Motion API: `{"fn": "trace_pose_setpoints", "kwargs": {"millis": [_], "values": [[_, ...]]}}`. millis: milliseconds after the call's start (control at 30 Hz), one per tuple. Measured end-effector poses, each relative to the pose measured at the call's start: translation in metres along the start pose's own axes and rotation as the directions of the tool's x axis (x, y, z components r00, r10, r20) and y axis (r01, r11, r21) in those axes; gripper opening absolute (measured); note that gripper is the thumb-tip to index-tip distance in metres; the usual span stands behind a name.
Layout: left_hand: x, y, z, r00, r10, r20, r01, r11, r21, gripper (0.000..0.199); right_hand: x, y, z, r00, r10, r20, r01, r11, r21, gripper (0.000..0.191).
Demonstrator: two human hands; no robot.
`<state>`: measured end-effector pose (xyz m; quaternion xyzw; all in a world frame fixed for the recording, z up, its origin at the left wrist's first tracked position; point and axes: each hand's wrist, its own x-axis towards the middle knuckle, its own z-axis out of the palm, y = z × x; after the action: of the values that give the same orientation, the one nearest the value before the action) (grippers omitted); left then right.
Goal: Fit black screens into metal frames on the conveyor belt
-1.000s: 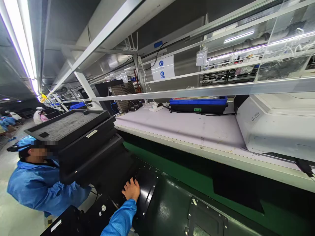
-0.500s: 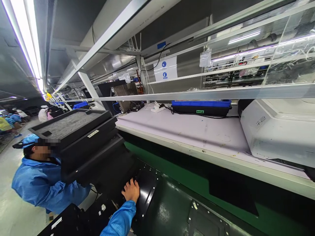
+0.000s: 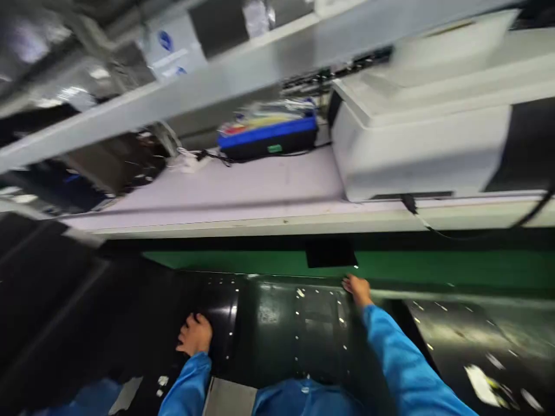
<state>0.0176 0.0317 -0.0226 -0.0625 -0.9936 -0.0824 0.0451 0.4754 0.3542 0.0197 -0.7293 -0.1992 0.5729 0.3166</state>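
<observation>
My left hand (image 3: 195,335) rests palm down on the dark riveted panel (image 3: 223,309) beside the black trays, its fingers bent and apart, holding nothing I can see. My right hand (image 3: 359,289) is at the near edge of the green conveyor belt (image 3: 260,261). Its fingers are curled together, and blur hides whatever may be between them. Just beyond those fingers, a flat black piece (image 3: 330,253) lies on the belt. A dark, glossy panel surface (image 3: 271,318) with rows of pale rivets stretches between my hands.
A pale shelf (image 3: 243,190) runs above the belt. It carries a blue and black bin (image 3: 269,138), a white machine (image 3: 416,144) and cables. Stacked black trays (image 3: 47,283) stand at the left. A grey rail (image 3: 243,66) crosses overhead.
The view has swung right and down. My right hand has come into view by the belt edge, and the flat black piece now appears close to it. My left hand stays on the panel.
</observation>
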Motion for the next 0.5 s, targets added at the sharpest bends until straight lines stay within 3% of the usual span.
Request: {"fn": "trace_pose_setpoints", "kwargs": {"millis": [133,233,367,500], "values": [[0.012,-0.014,0.012,1.000,0.024,0.002,-0.024,0.998,0.058,0.070,0.054,0.018,0.021,0.998,0.066,-0.001,-0.066,0.994,0.086,0.013],[0.012,-0.020,0.013,1.000,0.029,-0.001,-0.029,0.997,0.073,0.069,0.071,0.025,0.033,0.994,0.094,0.047,-0.099,0.989,0.113,0.014],[0.009,-0.016,0.009,0.999,0.041,-0.016,-0.039,0.994,0.105,0.070,0.073,0.018,0.048,0.982,0.161,0.101,-0.171,0.980,0.102,0.013],[0.002,-0.006,0.001,0.999,0.033,-0.027,-0.030,0.994,0.110,0.066,0.046,-0.004,0.061,0.970,0.168,0.173,-0.182,0.981,0.065,0.012]]}}
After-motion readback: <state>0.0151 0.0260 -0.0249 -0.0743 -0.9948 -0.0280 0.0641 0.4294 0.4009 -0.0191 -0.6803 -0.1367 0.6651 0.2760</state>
